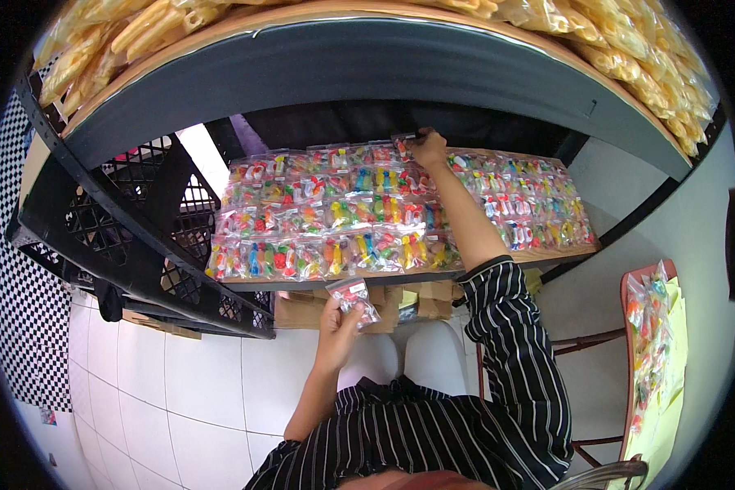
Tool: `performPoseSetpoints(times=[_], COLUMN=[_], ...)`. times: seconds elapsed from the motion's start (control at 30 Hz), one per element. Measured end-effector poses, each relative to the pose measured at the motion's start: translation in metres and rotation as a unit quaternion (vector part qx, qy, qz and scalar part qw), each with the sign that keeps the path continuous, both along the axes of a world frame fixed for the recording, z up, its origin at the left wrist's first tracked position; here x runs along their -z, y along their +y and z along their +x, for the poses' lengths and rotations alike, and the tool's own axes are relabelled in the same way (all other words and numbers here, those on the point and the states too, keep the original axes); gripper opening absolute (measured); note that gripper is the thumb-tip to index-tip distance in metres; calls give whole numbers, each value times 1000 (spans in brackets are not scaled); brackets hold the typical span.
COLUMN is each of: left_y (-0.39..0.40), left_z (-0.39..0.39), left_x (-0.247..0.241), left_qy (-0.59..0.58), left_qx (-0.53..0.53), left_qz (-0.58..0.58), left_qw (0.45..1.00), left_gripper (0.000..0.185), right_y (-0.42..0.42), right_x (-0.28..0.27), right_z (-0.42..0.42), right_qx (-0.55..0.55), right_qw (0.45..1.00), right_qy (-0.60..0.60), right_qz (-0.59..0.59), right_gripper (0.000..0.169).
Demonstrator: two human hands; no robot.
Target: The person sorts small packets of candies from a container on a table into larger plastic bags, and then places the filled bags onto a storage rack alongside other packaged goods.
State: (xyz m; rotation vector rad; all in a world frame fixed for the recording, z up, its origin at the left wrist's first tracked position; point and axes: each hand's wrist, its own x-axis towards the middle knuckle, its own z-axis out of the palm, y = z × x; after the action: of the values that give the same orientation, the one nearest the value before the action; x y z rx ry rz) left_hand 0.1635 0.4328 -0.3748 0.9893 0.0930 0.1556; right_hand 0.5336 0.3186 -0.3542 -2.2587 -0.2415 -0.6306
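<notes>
My left hand [338,334] grips a small clear zip bag of wrapped candies [349,291] in front of the shelf's edge, with the thumb across it. The bag bears a small white label. Stretched out to the back row, my right hand [430,150] has its fingers on another candy bag [402,144], which they partly cover. Below it, many similar bags of colourful wrapped candies [343,211] lie in close rows on the wooden shelf [563,252]. My right forearm hides some of them.
An upper shelf [367,52] overhangs the rows, loaded with bagged yellow tube-shaped snacks [625,58]. Black plastic crates [128,202] stand at left. Brown cardboard [309,311] lies under the shelf. At right, a chair [628,343] bears more candy bags [649,337].
</notes>
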Motion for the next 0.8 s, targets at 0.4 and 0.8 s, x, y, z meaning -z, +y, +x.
performPoseSetpoints(times=[0.4,0.8], left_y=[-7,-24], left_z=[7,27], left_x=[-8,-27], left_qy=[-47,-135], left_qx=[3,-93], left_qz=[40,130], left_qw=[998,978], left_gripper=[34,57], right_y=[-25,-40], right_x=[7,-73], right_z=[-5,-267], right_qx=[44,-465], right_qw=[987,868], right_qy=[-88,168], right_qz=[-128,40], right_gripper=[35,23])
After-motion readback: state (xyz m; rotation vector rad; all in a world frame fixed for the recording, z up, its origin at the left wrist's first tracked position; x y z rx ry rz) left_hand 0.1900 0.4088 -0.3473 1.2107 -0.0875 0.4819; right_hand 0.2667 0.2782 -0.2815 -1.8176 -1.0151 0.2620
